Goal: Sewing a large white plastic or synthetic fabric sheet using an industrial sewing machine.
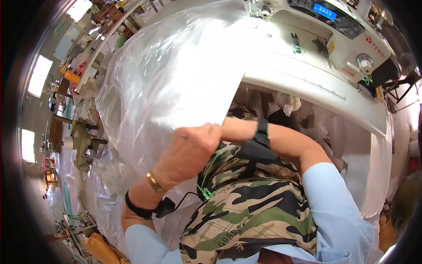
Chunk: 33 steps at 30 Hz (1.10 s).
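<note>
A big, thin, see-through plastic sheet (149,83) spreads from the sewing machine's bed down over the table's left side, shining white under the lamp. My left hand (191,147), with a gold watch on its wrist, is closed with its fingers pinched at the sheet's lower right corner. From the right, my right hand (231,128) reaches across to the same corner. Its fingers are hidden behind my left hand and the sheet. Both hands are in front of my camouflage apron (255,207), below the table's front edge.
The white sewing machine (351,48) with a lit blue display fills the upper right. Small thread snips (296,40) with green thread lie on its table (303,83), whose front edge carries a ruler scale. More crumpled plastic (110,176) hangs at the left.
</note>
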Each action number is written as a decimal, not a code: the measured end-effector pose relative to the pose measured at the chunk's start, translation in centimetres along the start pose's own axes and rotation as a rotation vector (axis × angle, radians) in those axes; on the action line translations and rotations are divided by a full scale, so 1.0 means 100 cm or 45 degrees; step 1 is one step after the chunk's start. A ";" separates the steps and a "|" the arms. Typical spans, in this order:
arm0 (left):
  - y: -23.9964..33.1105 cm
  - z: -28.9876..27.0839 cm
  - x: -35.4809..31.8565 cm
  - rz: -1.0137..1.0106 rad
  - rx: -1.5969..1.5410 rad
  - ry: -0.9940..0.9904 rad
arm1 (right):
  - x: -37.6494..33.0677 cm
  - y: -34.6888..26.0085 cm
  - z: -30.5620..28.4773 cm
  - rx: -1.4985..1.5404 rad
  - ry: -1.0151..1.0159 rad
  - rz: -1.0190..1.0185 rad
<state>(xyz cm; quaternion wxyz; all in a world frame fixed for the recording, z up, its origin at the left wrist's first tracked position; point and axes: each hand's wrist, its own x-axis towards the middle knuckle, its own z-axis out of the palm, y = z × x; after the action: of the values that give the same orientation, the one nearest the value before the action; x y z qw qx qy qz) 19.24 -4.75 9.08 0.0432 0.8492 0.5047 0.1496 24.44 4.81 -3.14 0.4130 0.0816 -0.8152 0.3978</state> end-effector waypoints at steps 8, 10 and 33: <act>-0.003 0.074 -0.029 -0.128 -0.023 0.115 | -0.048 -0.045 -0.131 -0.714 -1.013 0.869; 0.001 0.069 -0.029 -0.130 0.000 0.135 | -0.036 -0.055 -0.163 -0.969 -0.471 0.528; 0.012 0.064 -0.027 -0.229 -0.172 0.228 | -0.005 0.019 -0.246 -1.261 -0.332 0.481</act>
<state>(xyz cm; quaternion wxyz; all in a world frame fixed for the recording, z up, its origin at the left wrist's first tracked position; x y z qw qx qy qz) 20.92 -7.21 2.66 0.0683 0.7789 0.5693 0.2540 38.82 23.59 3.79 0.2190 -0.2219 -0.9499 0.0203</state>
